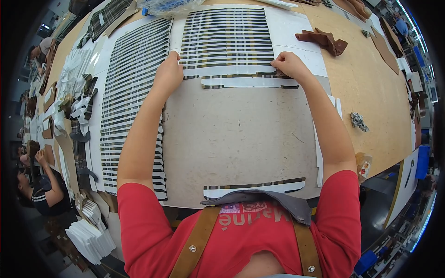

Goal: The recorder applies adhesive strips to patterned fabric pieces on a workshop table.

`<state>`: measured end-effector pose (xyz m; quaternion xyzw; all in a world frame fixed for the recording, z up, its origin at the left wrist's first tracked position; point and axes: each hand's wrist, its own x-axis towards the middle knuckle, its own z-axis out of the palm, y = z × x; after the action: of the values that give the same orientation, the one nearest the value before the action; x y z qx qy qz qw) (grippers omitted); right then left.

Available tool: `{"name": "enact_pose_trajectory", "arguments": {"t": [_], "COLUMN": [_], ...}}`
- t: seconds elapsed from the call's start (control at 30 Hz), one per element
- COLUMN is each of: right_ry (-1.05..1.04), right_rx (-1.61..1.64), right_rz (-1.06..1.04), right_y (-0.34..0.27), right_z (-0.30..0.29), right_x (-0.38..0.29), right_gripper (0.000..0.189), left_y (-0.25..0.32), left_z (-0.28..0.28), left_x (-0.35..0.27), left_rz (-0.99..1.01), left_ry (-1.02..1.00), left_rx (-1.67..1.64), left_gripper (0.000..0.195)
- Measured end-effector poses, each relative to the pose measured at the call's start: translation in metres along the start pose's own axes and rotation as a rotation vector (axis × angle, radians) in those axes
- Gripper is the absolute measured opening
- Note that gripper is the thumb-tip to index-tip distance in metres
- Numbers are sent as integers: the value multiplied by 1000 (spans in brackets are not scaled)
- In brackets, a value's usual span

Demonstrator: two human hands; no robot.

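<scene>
My left hand and my right hand pinch the two ends of a plaid fabric strip with a white backing. That strip lies at the near edge of a column of overlapping plaid strips. Just below it, a separate white-backed plaid strip rests on a grey work board. A longer column of overlapping strips runs down the left, beside my left forearm. Close to my body lies one more plaid strip, partly hidden by my apron's top edge.
Brown scrap material and a crumpled speckled piece lie on the wooden table at right. Plastic wrapping sits at the far edge. White strips and plaid pieces crowd the left, where another person sits.
</scene>
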<state>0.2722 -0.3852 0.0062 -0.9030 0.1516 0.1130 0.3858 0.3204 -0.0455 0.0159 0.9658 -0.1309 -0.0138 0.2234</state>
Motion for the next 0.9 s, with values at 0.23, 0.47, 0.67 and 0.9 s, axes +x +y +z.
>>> {"name": "enact_pose_trajectory", "arguments": {"t": [0.23, 0.47, 0.67, 0.9], "right_ry": [153, 58, -61, -3], "right_rx": [-155, -391, -378, -277], "right_rz": [-115, -293, -266, -348], "right_y": [-4, 23, 23, 33], "right_z": [-13, -22, -28, -29], "right_x": [-14, -52, -53, -59], "right_gripper": [23, 20, 23, 26], "left_y": [-8, 48, 55, 57], "left_z": [9, 25, 40, 39], "left_x": [-5, -48, -56, -57], "left_rz": [116, 564, 597, 605], "left_ry": [217, 108, 4, -21], "left_rx": [131, 17, 39, 18], "left_gripper": [22, 16, 17, 21]}}
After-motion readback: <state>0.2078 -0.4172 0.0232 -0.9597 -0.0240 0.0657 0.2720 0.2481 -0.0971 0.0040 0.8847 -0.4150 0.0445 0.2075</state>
